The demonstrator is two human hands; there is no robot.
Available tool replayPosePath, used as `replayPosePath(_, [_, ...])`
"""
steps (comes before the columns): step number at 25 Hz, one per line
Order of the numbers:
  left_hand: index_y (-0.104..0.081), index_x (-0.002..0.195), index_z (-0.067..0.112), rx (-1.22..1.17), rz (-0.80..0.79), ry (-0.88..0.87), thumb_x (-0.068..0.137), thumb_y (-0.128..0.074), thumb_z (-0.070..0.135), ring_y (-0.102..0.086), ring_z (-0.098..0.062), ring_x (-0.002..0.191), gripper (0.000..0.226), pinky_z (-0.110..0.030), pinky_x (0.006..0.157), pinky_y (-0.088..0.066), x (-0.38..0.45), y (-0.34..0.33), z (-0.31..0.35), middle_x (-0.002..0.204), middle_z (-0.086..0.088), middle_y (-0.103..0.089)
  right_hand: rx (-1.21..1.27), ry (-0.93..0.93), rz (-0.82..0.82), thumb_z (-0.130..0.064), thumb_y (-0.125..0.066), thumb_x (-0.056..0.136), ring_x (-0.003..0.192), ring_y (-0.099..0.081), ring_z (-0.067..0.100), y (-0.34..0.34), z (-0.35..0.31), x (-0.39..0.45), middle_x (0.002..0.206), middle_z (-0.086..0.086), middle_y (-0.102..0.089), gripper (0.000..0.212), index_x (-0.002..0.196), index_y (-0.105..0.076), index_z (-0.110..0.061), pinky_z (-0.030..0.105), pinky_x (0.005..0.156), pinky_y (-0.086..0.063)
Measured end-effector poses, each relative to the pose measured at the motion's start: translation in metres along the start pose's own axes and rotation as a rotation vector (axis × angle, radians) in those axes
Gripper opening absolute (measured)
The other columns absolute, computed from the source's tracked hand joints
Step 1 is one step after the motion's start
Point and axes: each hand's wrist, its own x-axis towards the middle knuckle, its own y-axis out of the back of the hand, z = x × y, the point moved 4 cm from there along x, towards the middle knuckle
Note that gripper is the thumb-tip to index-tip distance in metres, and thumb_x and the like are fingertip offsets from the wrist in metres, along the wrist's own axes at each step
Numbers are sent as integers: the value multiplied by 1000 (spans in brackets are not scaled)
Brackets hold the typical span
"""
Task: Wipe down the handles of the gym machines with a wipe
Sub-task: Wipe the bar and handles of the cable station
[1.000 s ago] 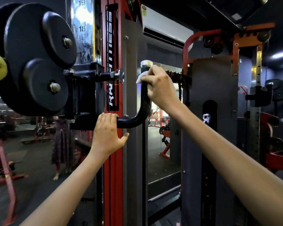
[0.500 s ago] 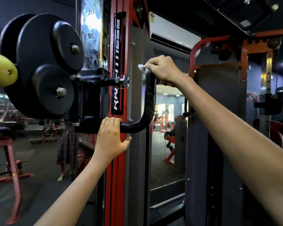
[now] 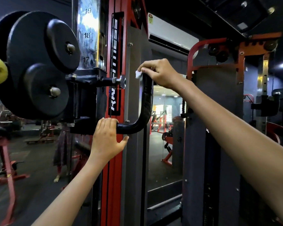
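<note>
Dim, wide-angle warp, soft edges

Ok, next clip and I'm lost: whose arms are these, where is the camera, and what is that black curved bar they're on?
The camera sits on the person's head, so both arms reaching forward are their own. The black curved bar is a padded handle on a red gym machine. The right hand presses a small white wipe over the handle's top end. The left hand grips the handle's lower, horizontal part near the frame. The black discs on the left are weight plates.
</note>
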Motion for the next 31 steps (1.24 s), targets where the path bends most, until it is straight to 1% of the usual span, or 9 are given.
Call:
replayPosePath(6, [-57, 101, 3, -30, -66, 0, 69, -79, 33, -57, -28, 94, 49, -42, 107, -33, 2, 5, -1, 92, -7, -59, 180, -198, 245, -15, -48, 95, 88, -63, 26, -4, 13, -8, 103, 22, -67, 30, 101, -65, 9, 28, 74, -45])
replayPosePath(11, [-57, 99, 3, -28, -56, 41, 68, -79, 41, -57, -27, 93, 54, -46, 107, -35, 2, 5, 5, 91, -7, -58, -44, 174, 270, 1, -53, 84, 110, -60, 23, -8, 6, -29, 118, 17, -63, 33, 115, -63, 3, 18, 98, -38])
replayPosePath(13, [-57, 99, 4, -35, -49, 56, 68, -79, 41, -57, -27, 93, 53, -45, 107, -35, 2, 5, 6, 90, -7, -58, -184, 275, 162, -5, -49, 87, 102, -62, 28, -11, 2, -17, 109, 16, -66, 27, 107, -67, 1, 28, 94, -44])
replayPosePath(16, [-58, 97, 4, -65, -42, 63, 69, -80, 36, -56, -26, 91, 49, -43, 104, -37, 3, 9, 5, 88, -6, -58, -160, 104, 44, -22, -45, 95, 89, -58, 22, -13, 1, 1, 95, 9, -66, 29, 97, -69, -6, 25, 77, -40])
replayPosePath(20, [-58, 95, 4, -86, -53, 64, 70, -80, 35, -55, -24, 90, 46, -39, 99, -39, 4, 14, 8, 87, -4, -57, 126, -182, 234, -21, -39, 98, 73, -51, 21, -15, 1, -3, 75, 12, -58, 36, 85, -66, -1, 26, 63, -29])
replayPosePath(22, [-57, 94, 6, -76, -56, 71, 69, -80, 39, -54, -23, 89, 48, -41, 97, -41, 4, 13, 9, 86, -2, -55, 193, -216, 363, -16, -39, 98, 99, -59, 23, -25, 1, -15, 103, 21, -65, 33, 110, -63, 3, 20, 82, -38])
replayPosePath(24, [-56, 92, 6, -69, -47, 82, 67, -80, 43, -52, -23, 89, 50, -42, 94, -43, 3, 12, 10, 85, -2, -53, 222, -193, 439, -6, -41, 97, 126, -47, 29, -37, -1, -30, 135, 27, -46, 37, 132, -44, 7, 10, 100, -25])
replayPosePath(28, [-55, 90, 6, -70, -18, 96, 66, -77, 48, -52, -26, 87, 53, -45, 91, -46, 3, 11, 10, 84, -5, -53, 268, -144, 465, 0, -42, 95, 126, -45, 31, -65, -4, -69, 140, 31, -33, 45, 137, -32, 10, 1, 99, -24])
replayPosePath(31, [-54, 91, 5, -26, -23, 78, 65, -70, 54, -53, -27, 87, 58, -46, 92, -46, 2, 11, 10, 85, -7, -54, 244, -122, 423, 1, -42, 93, 121, -52, 27, -68, -4, -95, 133, 30, -46, 42, 134, -38, 10, 12, 102, -33])
